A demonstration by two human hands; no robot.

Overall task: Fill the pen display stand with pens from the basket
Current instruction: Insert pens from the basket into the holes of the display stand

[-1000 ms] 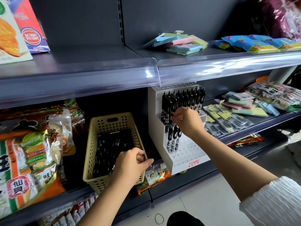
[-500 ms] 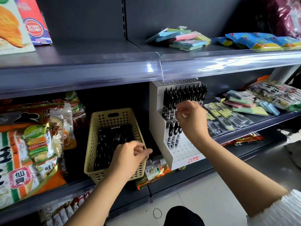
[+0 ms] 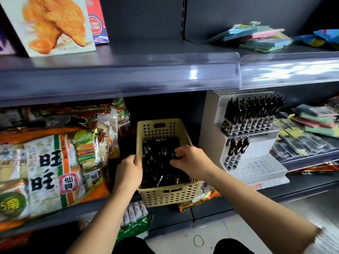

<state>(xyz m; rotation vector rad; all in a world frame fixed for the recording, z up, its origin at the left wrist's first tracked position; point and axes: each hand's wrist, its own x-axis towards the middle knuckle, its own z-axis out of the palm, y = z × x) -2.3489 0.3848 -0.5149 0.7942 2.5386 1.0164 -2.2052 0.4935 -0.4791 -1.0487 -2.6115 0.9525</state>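
A beige perforated basket (image 3: 168, 197) stands on the middle shelf with a heap of black pens (image 3: 159, 167) inside. My left hand (image 3: 129, 172) holds the basket's left rim, thumb at the edge. Reaching into the basket, my right hand (image 3: 191, 161) curls its fingers and thumb round some of the pens. To the right is the white stepped pen display stand (image 3: 256, 167). Its top row (image 3: 253, 114) is packed with black pens. Three pens (image 3: 236, 151) stand at the left of the second row, and the lower holes are bare.
Large snack bags (image 3: 55, 162) crowd the shelf left of the basket. Packaged stationery (image 3: 302, 142) lies right of the stand. The upper shelf edge (image 3: 165, 76) overhangs the stand's top. More snack packets (image 3: 135, 215) sit on the shelf below, and there is tiled floor underneath.
My right hand left the stand's second row and dropped into the basket onto the pens. My left hand shifted from the basket's right side to its left rim. The view swung left.
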